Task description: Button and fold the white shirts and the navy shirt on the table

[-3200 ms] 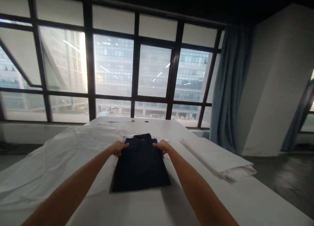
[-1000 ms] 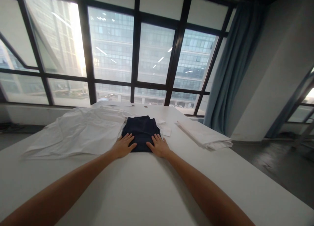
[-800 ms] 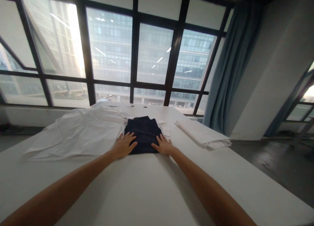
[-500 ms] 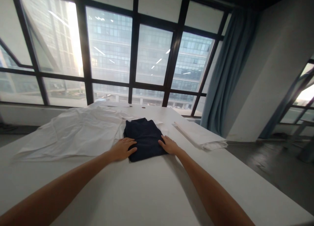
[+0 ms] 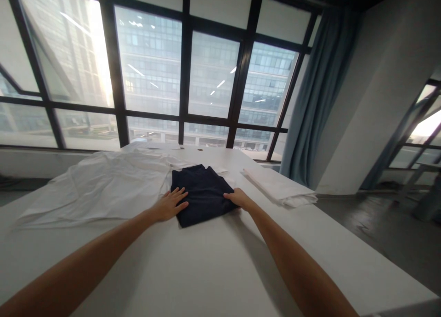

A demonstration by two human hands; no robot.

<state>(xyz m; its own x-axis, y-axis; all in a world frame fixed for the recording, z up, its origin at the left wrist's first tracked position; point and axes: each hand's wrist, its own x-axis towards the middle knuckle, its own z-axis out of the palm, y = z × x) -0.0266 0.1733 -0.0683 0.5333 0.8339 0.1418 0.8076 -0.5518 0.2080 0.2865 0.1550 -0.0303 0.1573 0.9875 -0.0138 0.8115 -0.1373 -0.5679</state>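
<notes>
A folded dark navy garment (image 5: 204, 195) lies on the white table (image 5: 206, 271) in front of me; its exact kind is hard to tell. Along its left edge my left hand (image 5: 168, 204) rests flat, fingers spread over the cloth. My right hand (image 5: 239, 199) grips the right edge, thumb on top and the other fingers hidden underneath, with that side slightly raised. Spread out just left of the navy garment is a white garment (image 5: 113, 186), wrinkled, partly reaching behind it.
To the right, near the table's edge, lies a folded white cloth stack (image 5: 279, 187). Large black-framed windows (image 5: 184, 78) stand beyond the table's far end. A blue curtain (image 5: 313, 101) hangs by a pale pillar (image 5: 365, 110) at the right.
My right hand went from lying on the navy garment to gripping its right edge, which has lifted and pulled slightly rightward. My left hand stays on the left side, fingers spread a little wider.
</notes>
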